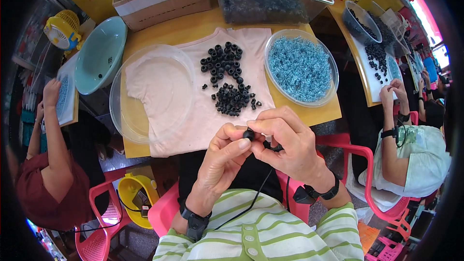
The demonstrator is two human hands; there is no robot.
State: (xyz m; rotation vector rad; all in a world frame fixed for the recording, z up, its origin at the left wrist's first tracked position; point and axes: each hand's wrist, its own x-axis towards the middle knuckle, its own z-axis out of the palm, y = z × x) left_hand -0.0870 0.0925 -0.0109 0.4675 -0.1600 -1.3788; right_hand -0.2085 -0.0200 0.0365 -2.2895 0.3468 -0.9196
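My left hand (223,153) pinches a small round black plastic piece (249,134), which looks like a ball-shaped cord lock part, between thumb and fingers. From the right, my right hand (285,140) meets it, thumb and forefinger closed at the top of the same piece. More black shows under the curled fingers of the right hand, too hidden to name. Beyond the hands, on a pale pink cloth (164,147), lie a pile of hollow round black pieces (222,60) and a nearer pile of smaller black plugs (232,100). A round tub of small bluish metal springs (299,67) stands at the right.
At the left sits a clear round lid or tray (116,111). Behind are a cardboard box (164,0) and a clear bin (263,12) of black pieces. A pale green basin (99,55) and a yellow fan (63,30) are far left. Co-workers (53,174) sit either side.
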